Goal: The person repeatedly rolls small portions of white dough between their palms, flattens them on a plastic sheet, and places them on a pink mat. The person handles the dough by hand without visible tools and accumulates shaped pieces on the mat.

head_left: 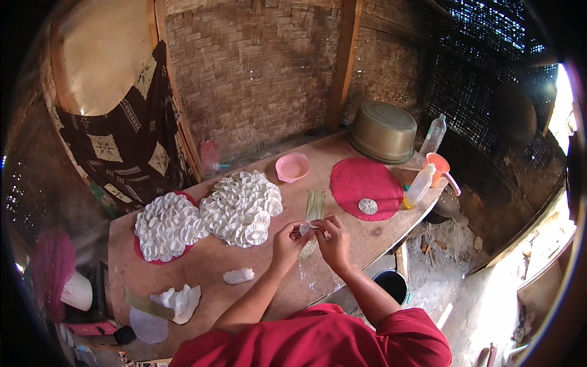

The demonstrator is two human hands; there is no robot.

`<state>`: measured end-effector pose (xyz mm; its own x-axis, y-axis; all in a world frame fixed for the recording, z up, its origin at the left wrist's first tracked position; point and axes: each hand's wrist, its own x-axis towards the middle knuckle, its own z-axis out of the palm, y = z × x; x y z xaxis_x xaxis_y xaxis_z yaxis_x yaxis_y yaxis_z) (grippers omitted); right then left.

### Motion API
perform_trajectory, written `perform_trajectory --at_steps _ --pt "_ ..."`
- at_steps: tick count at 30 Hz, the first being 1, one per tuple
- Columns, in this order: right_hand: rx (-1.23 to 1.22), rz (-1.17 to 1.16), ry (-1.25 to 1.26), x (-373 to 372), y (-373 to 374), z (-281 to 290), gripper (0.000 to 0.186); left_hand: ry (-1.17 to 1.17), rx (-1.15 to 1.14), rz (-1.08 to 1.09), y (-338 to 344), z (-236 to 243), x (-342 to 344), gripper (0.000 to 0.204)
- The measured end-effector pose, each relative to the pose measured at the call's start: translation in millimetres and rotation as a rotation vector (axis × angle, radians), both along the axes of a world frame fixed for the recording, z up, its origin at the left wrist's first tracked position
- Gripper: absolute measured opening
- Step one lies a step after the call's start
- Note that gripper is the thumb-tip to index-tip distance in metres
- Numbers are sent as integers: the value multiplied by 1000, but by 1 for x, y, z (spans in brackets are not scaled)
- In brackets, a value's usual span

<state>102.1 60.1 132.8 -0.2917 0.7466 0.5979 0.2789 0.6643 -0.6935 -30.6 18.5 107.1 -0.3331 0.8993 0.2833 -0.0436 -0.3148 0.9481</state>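
Note:
My left hand and my right hand meet over the wooden table, fingers pinched on a small white pleated piece of what looks like dough. Under them lies a long pale-green leaf-like strip. To the right, one finished-looking white pleated disc rests on a round red mat. On the left, many similar discs are piled in two heaps, a left heap on another red mat and a right heap. Near my left forearm sits a white dough roll.
A pink bowl stands at the table's back, with a large metal pot to its right. Bottles and an orange funnel-like cup crowd the right edge. White dough lies front left. A dark bucket is below the table.

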Motion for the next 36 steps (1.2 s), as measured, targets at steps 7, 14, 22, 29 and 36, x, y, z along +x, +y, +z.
perform_trajectory --at_steps 7,14,22,29,36 --pt "334 160 -422 18 8 40 45 245 10 -18 -6 16 -6 23" --pt "347 208 -466 16 16 52 43 719 29 28 -13 31 -14 28" --pt "-328 267 -248 11 27 43 29 -678 -188 -470 -8 -4 -10 34" --pt "33 216 -287 9 19 48 23 -790 -202 -372 -3 -28 -3 28" --pt "310 18 -774 8 -2 48 40 -838 -176 -277 2 -31 -3 31"
